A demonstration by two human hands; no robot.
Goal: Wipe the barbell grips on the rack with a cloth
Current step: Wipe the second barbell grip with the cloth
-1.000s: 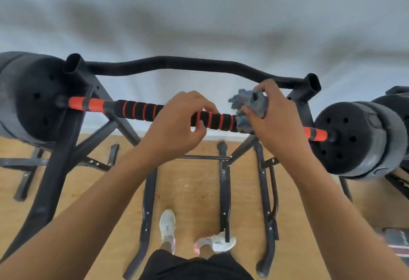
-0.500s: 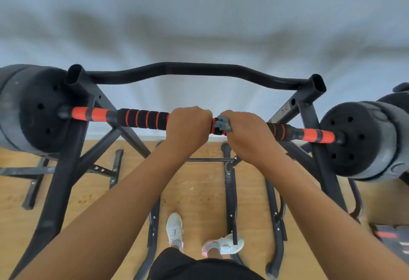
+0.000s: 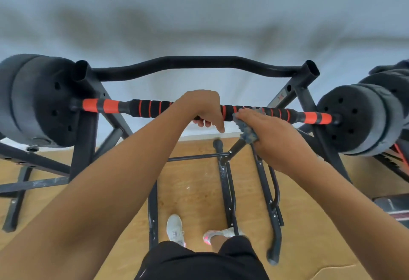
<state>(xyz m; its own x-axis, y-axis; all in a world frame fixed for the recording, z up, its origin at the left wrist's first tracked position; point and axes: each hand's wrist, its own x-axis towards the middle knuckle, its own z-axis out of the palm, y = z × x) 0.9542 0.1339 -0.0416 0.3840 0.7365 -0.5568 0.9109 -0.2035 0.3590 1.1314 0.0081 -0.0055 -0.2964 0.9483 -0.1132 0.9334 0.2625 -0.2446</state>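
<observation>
The right hand [image 3: 274,138] is seen w/ the grey cloth [image 3: 247,129] bunched under its palm and fingers, pressed onto the near side of the barbell grip [image 3: 272,112], right of centre. The fingers are laid fairly flat over the cloth; how far they curl round the bar can't be told, since the back of the hand hides them. Half a sec ago this hand was fisted tight at bar centre, cloth barely showing; now it is shifted right and rolled toward the near side, w/ more cloth hanging out below. A wipe stroke along the right grip section is judged to be under way.

The left hand [image 3: 200,109] is wrapped over the bar just left of the cloth, fingertips curled under, forefinger pointing down loosely. It is held approx. where it was, steadying the barbell [image 3: 152,107] on the rack [image 3: 309,73].

Further out, the ribbed black/orange grip left of the left hand is not covered by cloth, and so is prob. yet to be wiped. Weight plates [image 3: 358,120] sit at both ends.
</observation>
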